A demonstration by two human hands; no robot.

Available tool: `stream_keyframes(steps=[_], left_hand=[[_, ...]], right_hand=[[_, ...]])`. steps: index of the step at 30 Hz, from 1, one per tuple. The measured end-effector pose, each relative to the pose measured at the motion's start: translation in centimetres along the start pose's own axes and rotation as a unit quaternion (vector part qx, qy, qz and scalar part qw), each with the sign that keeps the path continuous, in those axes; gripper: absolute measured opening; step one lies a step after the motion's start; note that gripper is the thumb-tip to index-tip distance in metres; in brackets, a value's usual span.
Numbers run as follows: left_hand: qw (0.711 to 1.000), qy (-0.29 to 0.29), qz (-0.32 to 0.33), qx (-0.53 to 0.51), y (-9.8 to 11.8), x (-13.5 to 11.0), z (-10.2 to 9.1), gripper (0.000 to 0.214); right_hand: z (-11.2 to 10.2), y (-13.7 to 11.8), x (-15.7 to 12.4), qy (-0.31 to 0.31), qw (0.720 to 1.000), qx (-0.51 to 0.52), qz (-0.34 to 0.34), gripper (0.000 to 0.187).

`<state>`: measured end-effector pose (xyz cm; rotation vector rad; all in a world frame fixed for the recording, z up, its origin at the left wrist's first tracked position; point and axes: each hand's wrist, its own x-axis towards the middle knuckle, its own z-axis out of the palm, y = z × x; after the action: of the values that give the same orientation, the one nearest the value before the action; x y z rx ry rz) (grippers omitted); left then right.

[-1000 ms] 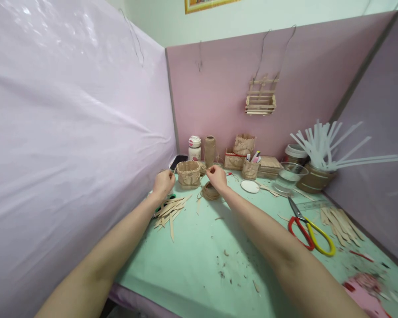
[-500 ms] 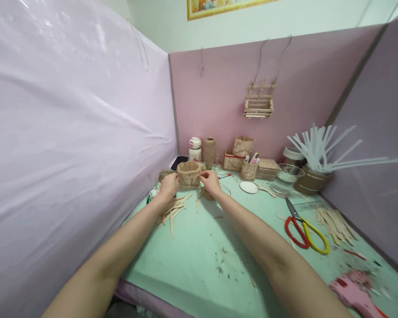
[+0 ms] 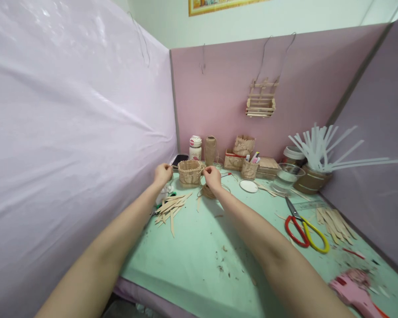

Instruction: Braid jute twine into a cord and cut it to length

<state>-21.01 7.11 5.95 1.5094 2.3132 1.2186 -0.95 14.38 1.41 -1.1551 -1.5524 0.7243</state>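
Between my hands a small woven-looking basket point(image 3: 189, 174) with a scalloped rim stands on the green table. A strand of twine point(image 3: 174, 166) runs from its left side to my left hand point(image 3: 163, 174), whose fingers are pinched on it. To the right of the basket, my right hand point(image 3: 212, 177) pinches twine too, close to the rim. Under my right hand lies a coil of twine point(image 3: 208, 191). In front of my left hand are several flat wooden sticks point(image 3: 173, 206) in a loose heap.
Large scissors point(image 3: 305, 232) with red and yellow handles lie at the right, a pink glue gun point(image 3: 353, 291) nearer. A clear bowl point(image 3: 287, 176), a white disc point(image 3: 248, 186), a stick-covered pen cup point(image 3: 250, 169), a twine-wrapped bottle point(image 3: 210, 151) and a white jar point(image 3: 195, 149) stand behind.
My left hand has moved left, away from the basket, drawing the strand out. My right hand has shifted slightly right and up. The basket stays about where it was.
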Motion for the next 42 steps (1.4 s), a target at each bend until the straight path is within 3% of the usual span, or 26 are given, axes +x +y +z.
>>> stream_keyframes(steps=[4, 7, 9, 12, 15, 17, 19, 20, 22, 23, 24, 26, 28, 30, 33, 35, 38, 42], left_hand=[[0.994, 0.017, 0.002, -0.108, 2.5, 4.4, -0.6, 0.024], [0.982, 0.042, 0.078, -0.169, 6.3, 5.9, -0.6, 0.023], [0.962, 0.057, 0.157, -0.215, 9.1, 5.0, -0.6, 0.024], [0.922, 0.015, 0.255, -0.292, 12.9, 0.6, -1.7, 0.026], [0.895, -0.095, 0.292, -0.325, 15.1, -5.8, -4.6, 0.026], [0.875, -0.219, 0.296, -0.313, 15.2, -9.1, -7.0, 0.026], [0.829, -0.397, 0.291, -0.264, 14.4, -10.8, -8.6, 0.026], [0.793, -0.488, 0.284, -0.229, 13.8, -10.9, -8.8, 0.028], [0.752, -0.575, 0.256, -0.194, 12.6, -10.4, -7.6, 0.037], [0.765, -0.564, 0.239, -0.201, 12.1, -10.0, -6.2, 0.038], [0.802, -0.507, 0.219, -0.227, 11.8, -9.7, -4.5, 0.038], [0.877, -0.342, 0.159, -0.297, 11.6, -9.5, -0.6, 0.04], [0.894, -0.275, 0.119, -0.332, 11.6, -10.1, 3.2, 0.043], [0.888, -0.304, 0.117, -0.325, 11.5, -11.3, 5.9, 0.042], [0.868, -0.359, 0.147, -0.31, 11.1, -13.3, 8.1, 0.039], [0.871, -0.363, 0.147, -0.296, 10.8, -14.0, 8.7, 0.038], [0.885, -0.321, 0.176, -0.287, 10.4, -14.1, 8.8, 0.042], [0.886, -0.297, 0.243, -0.261, 10.1, -13.7, 8.8, 0.023]], right_hand=[[0.1, 0.2, 1.6, 0.038, 0.992, 0.081, 0.087, 0.013], [-0.5, -0.1, 2.2, 0.051, 0.989, 0.094, 0.098, 0.017], [-1.5, -0.4, 2.3, 0.058, 0.988, 0.101, 0.103, 0.02], [-4.1, -1.4, 1.7, 0.052, 0.982, 0.153, 0.102, 0.023], [-7.8, -3.1, 0.1, 0.033, 0.965, 0.252, 0.059, 0.023], [-10.6, -4.5, -1.5, 0.002, 0.955, 0.295, 0.037, 0.026], [-13.1, -5.8, -3.4, -0.026, 0.948, 0.317, 0.025, 0.028], [-14.2, -6.3, -4.3, -0.035, 0.945, 0.325, 0.025, 0.028], [-16.0, -6.7, -6.2, -0.053, 0.94, 0.335, 0.035, 0.028], [-16.5, -6.6, -7.0, -0.066, 0.937, 0.34, 0.044, 0.028], [-16.9, -6.3, -7.7, -0.074, 0.934, 0.346, 0.053, 0.027], [-17.2, -5.2, -8.9, -0.1, 0.927, 0.352, 0.088, 0.026], [-16.8, -3.7, -9.8, -0.126, 0.917, 0.352, 0.142, 0.027], [-16.2, -2.3, -10.4, -0.131, 0.912, 0.343, 0.183, 0.027], [-15.4, -0.9, -11.1, -0.124, 0.921, 0.316, 0.193, 0.026], [-15.4, -0.6, -11.4, -0.132, 0.936, 0.278, 0.171, 0.026], [-15.8, -0.4, -11.5, -0.146, 0.961, 0.202, 0.12, 0.027], [-15.9, 0.3, -11.3, -0.142, 0.979, 0.122, 0.077, 0.024]])
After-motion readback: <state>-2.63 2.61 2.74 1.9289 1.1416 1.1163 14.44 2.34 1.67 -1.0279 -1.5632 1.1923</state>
